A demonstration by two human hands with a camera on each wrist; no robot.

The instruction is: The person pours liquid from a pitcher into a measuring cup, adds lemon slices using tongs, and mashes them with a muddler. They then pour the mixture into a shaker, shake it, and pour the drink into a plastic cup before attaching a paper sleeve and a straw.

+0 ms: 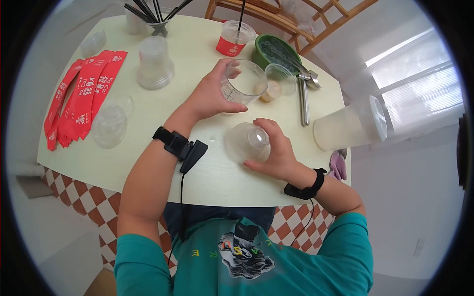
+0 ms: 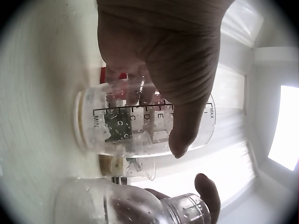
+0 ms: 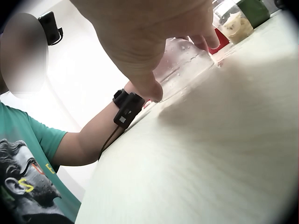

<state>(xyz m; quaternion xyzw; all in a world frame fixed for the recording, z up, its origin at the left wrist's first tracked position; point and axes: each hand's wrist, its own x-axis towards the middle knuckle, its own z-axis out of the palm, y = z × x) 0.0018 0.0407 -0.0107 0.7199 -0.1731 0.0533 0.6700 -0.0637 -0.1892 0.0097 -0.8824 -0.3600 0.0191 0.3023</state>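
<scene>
My left hand [image 1: 212, 93] grips a clear measuring cup [image 1: 245, 81] with black markings, fingers and thumb curled round its side. In the left wrist view the cup [image 2: 140, 123] shows MIN, MAX and letters, with droplets on its wall. Nearer the table's front edge, my right hand [image 1: 279, 153] holds a clear shaker-like vessel [image 1: 242, 140], narrow end up, between thumb and fingers. Its narrow top [image 2: 189, 210] also appears in the left wrist view. In the right wrist view the right hand [image 3: 149, 42] covers part of the vessel [image 3: 184, 65], which stands on the table.
Behind stand a small cup with tan contents [image 1: 271, 91], a green bowl [image 1: 269, 49], a metal scoop [image 1: 304, 101] and a red-labelled cup [image 1: 230, 47]. Red sleeves [image 1: 86, 98], clear cups [image 1: 155, 64] and black straws [image 1: 157, 15] are at left, a large translucent container [image 1: 340, 128] at right.
</scene>
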